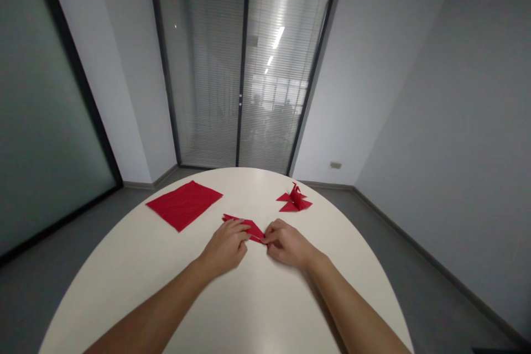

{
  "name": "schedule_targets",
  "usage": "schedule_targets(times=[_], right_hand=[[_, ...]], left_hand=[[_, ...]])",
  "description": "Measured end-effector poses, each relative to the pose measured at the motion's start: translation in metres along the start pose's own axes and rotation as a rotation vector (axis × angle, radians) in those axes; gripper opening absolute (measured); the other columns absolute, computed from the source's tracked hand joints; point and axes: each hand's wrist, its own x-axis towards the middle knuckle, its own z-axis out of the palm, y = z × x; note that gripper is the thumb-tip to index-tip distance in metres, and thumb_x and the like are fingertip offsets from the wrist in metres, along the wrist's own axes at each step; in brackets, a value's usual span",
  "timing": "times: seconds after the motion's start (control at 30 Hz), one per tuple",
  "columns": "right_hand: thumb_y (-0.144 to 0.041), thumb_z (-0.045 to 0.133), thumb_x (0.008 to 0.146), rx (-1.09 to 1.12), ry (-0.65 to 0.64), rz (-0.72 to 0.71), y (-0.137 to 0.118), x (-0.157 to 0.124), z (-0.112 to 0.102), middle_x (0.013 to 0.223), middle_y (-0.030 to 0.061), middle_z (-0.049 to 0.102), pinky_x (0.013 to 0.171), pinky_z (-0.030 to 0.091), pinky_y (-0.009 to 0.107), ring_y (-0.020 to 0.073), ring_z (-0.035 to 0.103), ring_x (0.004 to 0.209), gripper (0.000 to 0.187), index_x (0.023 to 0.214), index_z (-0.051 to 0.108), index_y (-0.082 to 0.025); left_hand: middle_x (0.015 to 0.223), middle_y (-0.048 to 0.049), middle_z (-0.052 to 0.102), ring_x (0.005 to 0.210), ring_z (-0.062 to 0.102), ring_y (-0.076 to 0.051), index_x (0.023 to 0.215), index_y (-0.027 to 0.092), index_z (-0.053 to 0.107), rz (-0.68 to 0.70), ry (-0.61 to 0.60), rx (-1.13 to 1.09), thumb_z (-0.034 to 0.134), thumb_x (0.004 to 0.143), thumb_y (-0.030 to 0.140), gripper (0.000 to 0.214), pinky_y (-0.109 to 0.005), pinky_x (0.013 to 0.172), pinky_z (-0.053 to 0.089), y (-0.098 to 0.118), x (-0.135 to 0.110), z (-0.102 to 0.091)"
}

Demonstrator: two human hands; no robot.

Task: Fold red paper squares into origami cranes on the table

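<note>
A narrow piece of folded red paper lies on the white table in front of me, with a pointed end to the right. My left hand rests over its left and middle part, fingers bent and pressing it against the tabletop. At the right tip, my right hand pinches the paper between thumb and fingers. Part of the paper is hidden beneath both hands.
Beyond my left hand a flat red paper sheet lies on the round table. A folded red paper crane stands at the far right. Glass doors with blinds are behind the table.
</note>
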Motion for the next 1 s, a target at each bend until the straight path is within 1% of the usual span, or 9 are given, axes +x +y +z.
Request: schedule_targets(times=[0.07,0.13,0.3,0.43,0.57,0.67,0.77,0.83,1.0], right_hand=[[-0.006,0.057,0.073,0.025,0.015,-0.037,-0.002,0.002,0.000,0.111,0.0056,0.074,0.095,0.048,0.031,0.0230,0.064,0.106,0.034,0.092,0.081,-0.022],[-0.005,0.055,0.072,0.057,0.012,-0.089,-0.004,0.003,0.001,0.114,0.0040,0.075,0.102,0.046,0.032,0.0224,0.064,0.110,0.037,0.092,0.080,-0.023],[-0.003,0.050,0.075,0.108,-0.041,-0.152,-0.008,0.005,0.003,0.102,0.0007,0.079,0.114,0.039,0.034,0.0194,0.069,0.105,0.043,0.100,0.078,-0.024],[-0.004,0.049,0.078,0.131,-0.038,-0.125,-0.011,0.005,0.006,0.107,0.0011,0.078,0.110,0.044,0.034,0.0204,0.066,0.116,0.046,0.109,0.076,-0.026],[-0.006,0.052,0.081,0.137,0.032,-0.091,-0.012,0.006,0.009,0.112,0.0053,0.076,0.102,0.049,0.035,0.0213,0.068,0.109,0.039,0.110,0.072,-0.022],[-0.010,0.056,0.083,0.116,0.084,-0.057,-0.008,0.005,0.011,0.122,0.0097,0.072,0.107,0.047,0.041,0.0249,0.063,0.119,0.038,0.118,0.068,-0.020],[-0.017,0.062,0.084,0.098,0.071,-0.063,-0.001,0.003,0.014,0.135,0.0128,0.065,0.113,0.041,0.046,0.0287,0.055,0.133,0.047,0.131,0.063,-0.019],[-0.020,0.064,0.084,0.094,0.049,-0.045,0.002,0.001,0.016,0.138,0.0141,0.063,0.113,0.042,0.046,0.0294,0.054,0.133,0.051,0.135,0.061,-0.018],[-0.026,0.063,0.089,0.047,0.028,0.010,0.000,0.001,0.014,0.134,0.0133,0.066,0.109,0.045,0.044,0.0289,0.060,0.127,0.043,0.132,0.064,-0.019]], left_hand=[[0.135,-0.0084,0.066,0.131,0.054,-0.029,0.108,0.021,0.077,0.003,0.013,0.024,0.054,0.086,0.009,0.033,-0.049,0.115,0.041,0.004,0.001,-0.004],[0.134,-0.0106,0.064,0.127,0.055,-0.029,0.107,0.020,0.077,-0.007,0.008,0.045,0.054,0.089,0.011,0.030,-0.048,0.109,0.045,0.008,0.002,-0.008],[0.120,-0.0107,0.069,0.113,0.062,-0.027,0.111,0.019,0.075,-0.046,-0.010,0.041,0.051,0.095,0.016,0.028,-0.045,0.101,0.050,0.007,0.003,-0.006],[0.122,-0.0098,0.070,0.114,0.063,-0.026,0.114,0.019,0.073,-0.061,-0.006,-0.004,0.056,0.095,0.023,0.025,-0.044,0.104,0.048,0.003,0.004,0.000],[0.129,-0.0097,0.069,0.122,0.060,-0.029,0.113,0.020,0.072,-0.053,-0.019,-0.038,0.061,0.092,0.024,0.024,-0.048,0.110,0.044,-0.001,0.003,0.001],[0.135,-0.0086,0.066,0.129,0.056,-0.030,0.120,0.022,0.069,-0.024,-0.049,-0.086,0.060,0.093,0.024,0.028,-0.051,0.114,0.040,-0.005,0.001,0.000],[0.137,-0.0056,0.065,0.134,0.052,-0.030,0.130,0.025,0.063,0.045,-0.095,-0.141,0.059,0.095,0.025,0.035,-0.051,0.115,0.039,-0.008,-0.001,0.000],[0.138,-0.0041,0.065,0.135,0.050,-0.029,0.131,0.028,0.062,0.094,-0.104,-0.149,0.058,0.096,0.024,0.036,-0.052,0.116,0.037,-0.008,-0.002,-0.001],[0.125,-0.0055,0.070,0.117,0.060,-0.024,0.119,0.025,0.069,0.136,-0.052,-0.136,0.055,0.096,0.015,0.028,-0.044,0.106,0.044,-0.004,0.002,-0.002]])
